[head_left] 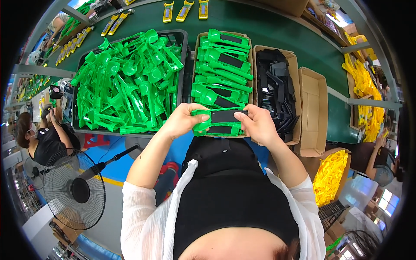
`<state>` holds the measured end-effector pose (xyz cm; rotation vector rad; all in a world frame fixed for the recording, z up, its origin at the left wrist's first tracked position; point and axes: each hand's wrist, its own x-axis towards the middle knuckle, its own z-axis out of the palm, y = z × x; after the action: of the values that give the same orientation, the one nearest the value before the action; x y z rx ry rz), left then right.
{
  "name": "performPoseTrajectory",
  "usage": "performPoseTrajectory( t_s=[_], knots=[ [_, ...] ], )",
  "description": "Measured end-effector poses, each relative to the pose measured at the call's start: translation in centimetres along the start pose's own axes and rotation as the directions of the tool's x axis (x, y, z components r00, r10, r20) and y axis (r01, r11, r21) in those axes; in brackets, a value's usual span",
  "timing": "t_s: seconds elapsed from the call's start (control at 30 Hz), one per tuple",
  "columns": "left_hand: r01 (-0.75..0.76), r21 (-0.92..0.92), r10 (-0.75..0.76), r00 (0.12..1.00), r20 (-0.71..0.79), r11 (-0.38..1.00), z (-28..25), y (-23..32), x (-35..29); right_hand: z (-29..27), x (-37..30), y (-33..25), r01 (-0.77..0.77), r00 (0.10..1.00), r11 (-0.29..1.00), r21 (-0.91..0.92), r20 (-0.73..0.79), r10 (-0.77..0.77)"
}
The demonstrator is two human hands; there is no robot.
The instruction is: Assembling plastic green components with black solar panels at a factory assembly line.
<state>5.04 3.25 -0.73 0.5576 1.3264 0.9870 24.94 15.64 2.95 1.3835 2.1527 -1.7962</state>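
Between my two hands is a green plastic scoop-shaped part (202, 126) with a flat black panel (223, 116) lying along it. My left hand (185, 120) pinches its rounded green end, thumb on top. At the other end, my right hand (260, 125) is closed with its thumb pressed on the black panel. Directly beneath is a cardboard box (250, 55) with similar green parts (223, 78) laid in a stack; several of them carry black panels. Just right of it, a second cardboard box (294, 65) holds loose black flat pieces (277, 80).
At the left, a black crate (185, 50) is heaped with green parts (130, 82). A shallow cardboard box (315, 108) stands right. Yellow devices (167, 12) lie on the green table (247, 19). A fan (80, 190) is lower left; yellow pieces (331, 177) fill a box lower right. Co-workers sit on both sides.
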Motion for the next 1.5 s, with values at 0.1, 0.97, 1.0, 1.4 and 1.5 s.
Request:
performPoseTrajectory(
  t_s=[0.1,0.97,1.0,1.4,1.5],
  knots=[
    [0.006,-0.04,-0.008,0.998,-0.058,0.999,0.2,0.0,0.4,0.4,0.7,0.2,-0.006,1.0,1.0,-0.007,-0.029,0.006],
    [-0.27,0.752,0.412,0.911,-0.003,0.601,6.6,0.4,4.0,-0.6,0.6,1.9,0.239,0.946,0.943,-0.232,-0.163,-0.28],
    [-0.304,0.753,0.446,0.895,0.015,0.584,6.3,0.4,4.0,-0.9,0.4,1.3,0.267,0.945,0.946,-0.186,-0.144,-0.295],
    [0.352,-0.918,0.608,0.693,0.387,0.183,8.9,0.7,8.8,-2.1,-1.0,4.3,0.16,0.921,0.758,0.632,0.182,-0.345],
    [0.363,-0.921,0.569,0.731,0.375,0.141,9.9,0.4,9.6,-1.6,-1.3,5.1,0.183,0.913,0.722,0.667,0.158,-0.377]
  ],
)
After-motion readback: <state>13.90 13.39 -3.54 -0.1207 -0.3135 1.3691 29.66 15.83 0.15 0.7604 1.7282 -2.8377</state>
